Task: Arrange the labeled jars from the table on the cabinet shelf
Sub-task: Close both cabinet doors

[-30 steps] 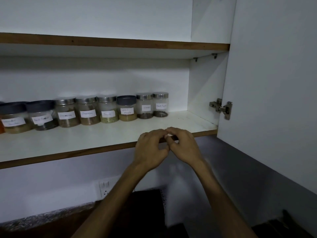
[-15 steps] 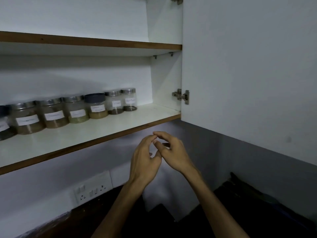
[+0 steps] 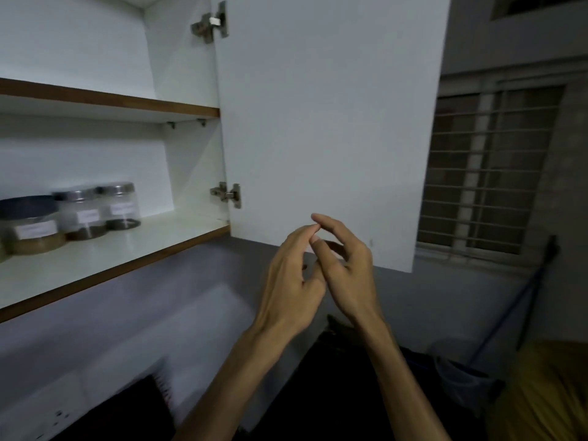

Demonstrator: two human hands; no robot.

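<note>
Seemingly between jars, the left hand (image 3: 288, 281) and right hand (image 3: 345, 265) hover empty, fingers loosely touching, while three labeled jars (image 3: 86, 213) stand on the cabinet shelf (image 3: 133, 249); next, fetch another.

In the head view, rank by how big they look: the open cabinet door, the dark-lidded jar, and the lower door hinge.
1. Cabinet door, far the largest.
2. Dark-lidded jar.
3. Lower hinge, smallest.
The jar is partly cut off at the frame's edge.

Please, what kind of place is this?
Probably a home kitchen: a white wall cabinet stands open, labeled jars sit on its shelf, and a barred window is at right.
</note>
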